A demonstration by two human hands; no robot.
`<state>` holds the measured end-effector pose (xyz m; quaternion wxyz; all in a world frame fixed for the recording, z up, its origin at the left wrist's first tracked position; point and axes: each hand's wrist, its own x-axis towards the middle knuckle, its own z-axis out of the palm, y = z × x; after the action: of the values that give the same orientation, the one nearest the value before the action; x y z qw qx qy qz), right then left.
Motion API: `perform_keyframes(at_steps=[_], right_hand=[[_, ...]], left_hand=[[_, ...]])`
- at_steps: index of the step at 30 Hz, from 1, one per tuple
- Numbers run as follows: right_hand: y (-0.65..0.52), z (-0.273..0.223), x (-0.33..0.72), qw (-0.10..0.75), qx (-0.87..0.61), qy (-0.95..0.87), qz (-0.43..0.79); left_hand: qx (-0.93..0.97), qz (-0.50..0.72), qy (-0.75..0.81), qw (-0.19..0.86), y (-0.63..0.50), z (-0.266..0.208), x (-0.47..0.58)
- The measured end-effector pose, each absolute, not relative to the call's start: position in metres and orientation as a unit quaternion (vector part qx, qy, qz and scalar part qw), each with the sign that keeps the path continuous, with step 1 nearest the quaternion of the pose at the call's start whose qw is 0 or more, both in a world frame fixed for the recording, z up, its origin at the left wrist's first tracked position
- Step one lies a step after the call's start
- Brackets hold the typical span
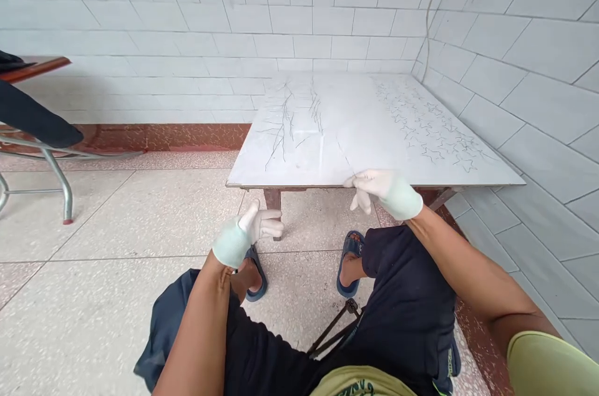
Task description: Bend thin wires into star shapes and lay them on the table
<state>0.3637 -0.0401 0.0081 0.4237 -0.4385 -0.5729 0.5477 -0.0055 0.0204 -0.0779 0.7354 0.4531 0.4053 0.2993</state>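
My right hand (369,187), in a white glove with a pale green cuff, is at the table's front edge. Its thumb and forefinger pinch the end of a thin dark wire (345,156), which runs back over the white tabletop (350,109). Gloved the same way, my left hand (255,221) hovers in front of the table, to the left, with thumb and fingers apart and nothing visible in it. Loose thin wires (283,125) lie in bunches on the tabletop's left part. Many wire star shapes (428,125) are spread over its right part.
White tiled walls (294,19) border the table at the back and right. A cable (428,22) hangs down in the corner. At far left stands a metal-legged chair or table (60,184) with dark cloth (37,115). My legs and sandals (349,265) are below the front edge.
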Motion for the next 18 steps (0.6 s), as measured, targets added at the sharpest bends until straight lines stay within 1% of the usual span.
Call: perform_keyframes(at_steps=[5,9,13,18], right_hand=[[0.048,0.04,0.403,0.513,-0.429,-0.541,0.51],[0.119,0.059,0.407,0.534,-0.45,-0.473,0.537],[0.167,0.065,0.39,0.512,-0.458,-0.413,0.598],[0.192,0.051,0.363,0.473,-0.482,-0.408,0.615]], left_hand=[[0.488,0.291,0.478,0.67,0.007,-0.068,0.006],[0.508,0.264,0.504,0.646,0.002,-0.065,0.014],[0.548,0.229,0.518,0.616,0.003,-0.064,0.014],[0.577,0.186,0.562,0.562,0.003,-0.061,0.016]])
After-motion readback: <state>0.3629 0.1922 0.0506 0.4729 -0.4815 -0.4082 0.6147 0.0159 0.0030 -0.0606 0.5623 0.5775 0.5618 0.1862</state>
